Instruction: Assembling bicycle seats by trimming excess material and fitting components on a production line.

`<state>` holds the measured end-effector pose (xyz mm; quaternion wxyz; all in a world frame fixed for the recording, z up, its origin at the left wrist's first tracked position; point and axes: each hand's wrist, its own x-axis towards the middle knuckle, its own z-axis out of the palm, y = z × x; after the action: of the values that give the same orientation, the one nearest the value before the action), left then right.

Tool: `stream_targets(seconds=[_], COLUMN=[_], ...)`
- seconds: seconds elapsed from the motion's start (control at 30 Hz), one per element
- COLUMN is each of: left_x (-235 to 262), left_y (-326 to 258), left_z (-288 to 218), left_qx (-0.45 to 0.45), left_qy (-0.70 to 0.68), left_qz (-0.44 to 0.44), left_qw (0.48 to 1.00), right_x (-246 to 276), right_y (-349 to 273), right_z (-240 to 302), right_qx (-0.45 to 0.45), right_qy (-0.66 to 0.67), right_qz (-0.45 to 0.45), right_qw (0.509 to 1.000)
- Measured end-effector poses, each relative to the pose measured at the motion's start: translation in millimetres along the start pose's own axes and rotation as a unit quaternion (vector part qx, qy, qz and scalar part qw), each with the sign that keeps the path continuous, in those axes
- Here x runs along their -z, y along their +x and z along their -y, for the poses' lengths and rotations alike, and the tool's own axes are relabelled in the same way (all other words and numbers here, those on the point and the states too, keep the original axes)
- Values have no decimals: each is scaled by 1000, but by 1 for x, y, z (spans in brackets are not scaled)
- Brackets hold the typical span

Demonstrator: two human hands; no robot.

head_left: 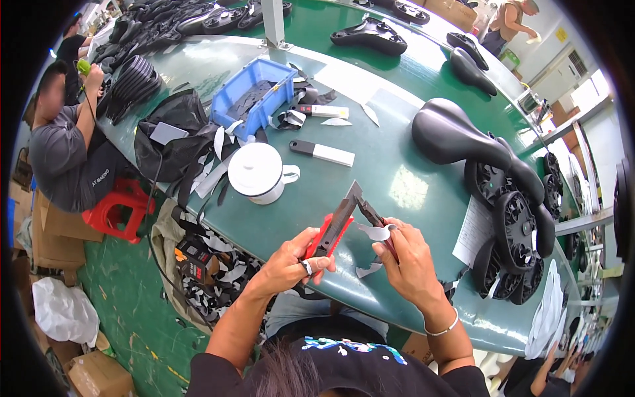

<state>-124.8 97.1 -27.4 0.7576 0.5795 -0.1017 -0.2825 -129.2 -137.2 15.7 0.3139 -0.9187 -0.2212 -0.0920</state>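
The left hand (294, 261) grips a red and black utility knife (336, 228), its tip raised over the green table (397, 165). The right hand (407, 255) is closed around dark red-handled pliers (372, 215), whose nose meets the knife's tip (just what it pinches is too small to tell), with a strip of white tape (374, 232) hanging by the fingers. A white lidded mug (258, 172) stands nearby, black bicycle saddles (456, 135) to the right.
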Motion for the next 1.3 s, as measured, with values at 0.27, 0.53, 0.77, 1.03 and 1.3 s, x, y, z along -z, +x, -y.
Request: stream_targets(seconds=[0.27, 0.53, 0.77, 1.03, 1.3], left_x=[1, 22, 18, 6, -35], left_y=[1, -4, -13, -1, 106], left_z=[0, 13, 14, 14, 18], left_qx=[13, -4, 3, -99, -103], left_qy=[5, -84, -84, -125, -59], left_qz=[0, 44, 70, -41, -125], left_qw=[1000, 995, 994, 986, 985], right_x=[0, 0, -47, -58, -20], right_y=[2, 9, 173, 170, 64], right_z=[2, 3, -12, -92, -39], right_qx=[0, -208, 65, -78, -50], right_qy=[-26, 312, 62, -176, 287], right_qz=[-4, 184, 34, 49, -1], right_qw=[1000, 908, 995, 980, 957])
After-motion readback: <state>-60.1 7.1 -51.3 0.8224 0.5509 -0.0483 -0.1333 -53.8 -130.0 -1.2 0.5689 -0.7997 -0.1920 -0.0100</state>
